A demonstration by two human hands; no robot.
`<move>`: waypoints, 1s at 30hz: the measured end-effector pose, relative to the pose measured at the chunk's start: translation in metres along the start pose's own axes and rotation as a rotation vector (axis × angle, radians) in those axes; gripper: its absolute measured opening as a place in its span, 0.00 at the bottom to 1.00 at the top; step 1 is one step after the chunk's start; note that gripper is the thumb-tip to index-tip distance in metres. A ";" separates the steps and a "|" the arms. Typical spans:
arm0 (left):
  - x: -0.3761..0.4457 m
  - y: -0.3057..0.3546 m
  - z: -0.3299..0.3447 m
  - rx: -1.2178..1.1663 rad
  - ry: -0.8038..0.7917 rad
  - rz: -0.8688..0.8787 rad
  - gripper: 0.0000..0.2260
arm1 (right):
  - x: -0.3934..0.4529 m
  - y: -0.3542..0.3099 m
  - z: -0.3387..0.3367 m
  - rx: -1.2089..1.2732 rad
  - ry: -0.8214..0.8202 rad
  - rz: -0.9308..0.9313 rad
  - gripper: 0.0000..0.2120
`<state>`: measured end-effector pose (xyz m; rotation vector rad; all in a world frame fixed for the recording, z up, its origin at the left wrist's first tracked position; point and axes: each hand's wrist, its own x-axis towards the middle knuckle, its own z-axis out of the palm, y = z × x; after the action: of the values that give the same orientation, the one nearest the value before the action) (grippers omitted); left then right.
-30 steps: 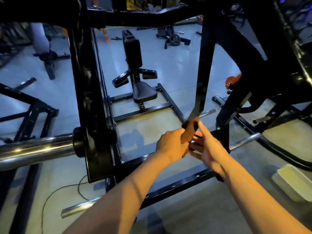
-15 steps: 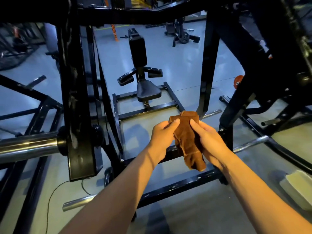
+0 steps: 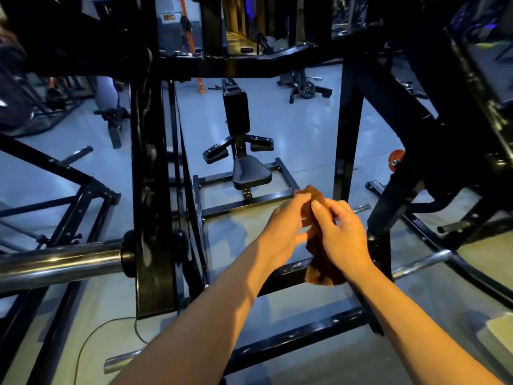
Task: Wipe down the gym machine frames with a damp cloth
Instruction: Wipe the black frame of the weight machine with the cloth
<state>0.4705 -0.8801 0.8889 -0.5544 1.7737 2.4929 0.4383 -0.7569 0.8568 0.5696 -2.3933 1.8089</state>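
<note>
A brown cloth [image 3: 322,269] hangs bunched between both hands in front of me. My left hand [image 3: 283,232] grips its upper left side, and my right hand [image 3: 340,237] pinches the top of it, covering the middle. The black gym machine frame [image 3: 148,176] surrounds me: a wide upright to the left, a thinner upright [image 3: 347,134] just beyond the hands, and a low crossbar [image 3: 291,340] under my forearms. The cloth touches no part of the frame.
A chrome bar [image 3: 55,262] juts out from the left upright at waist height. A black seat with back pad [image 3: 244,165] stands ahead on the grey floor. A pale tub [image 3: 497,337] sits at the lower right; a cable [image 3: 91,337] trails on the floor at left.
The hands came off the thin upright with the cloth, drew back toward me and spread it. Now they have bunched it together again, closer to each other.
</note>
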 end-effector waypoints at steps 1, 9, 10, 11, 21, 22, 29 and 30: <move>-0.002 0.009 -0.001 -0.016 -0.007 0.015 0.15 | 0.007 -0.004 0.001 -0.055 -0.029 -0.028 0.08; -0.027 0.100 0.003 0.068 0.029 0.249 0.17 | 0.048 -0.087 -0.001 0.049 -0.194 -0.137 0.15; -0.030 0.114 0.002 0.131 0.070 0.291 0.16 | 0.050 -0.100 -0.001 0.084 -0.210 -0.143 0.21; -0.035 0.128 0.000 0.210 0.119 0.349 0.17 | 0.051 -0.115 -0.001 0.103 -0.235 -0.135 0.27; -0.108 0.185 -0.099 0.566 0.304 0.649 0.15 | 0.040 -0.178 0.060 0.136 -0.271 -0.124 0.25; -0.117 0.185 -0.115 0.605 0.341 0.679 0.14 | 0.039 -0.176 0.069 0.146 -0.234 -0.096 0.25; -0.170 0.130 -0.243 1.104 0.480 0.693 0.12 | -0.001 -0.167 0.113 -0.065 -0.104 -0.008 0.25; -0.174 0.122 -0.252 1.163 0.461 0.642 0.18 | -0.008 -0.167 0.120 -0.090 -0.094 0.007 0.24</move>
<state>0.6728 -1.1235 0.9806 -0.4861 3.4645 1.0302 0.5216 -0.9067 0.9710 0.6510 -2.5261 1.7029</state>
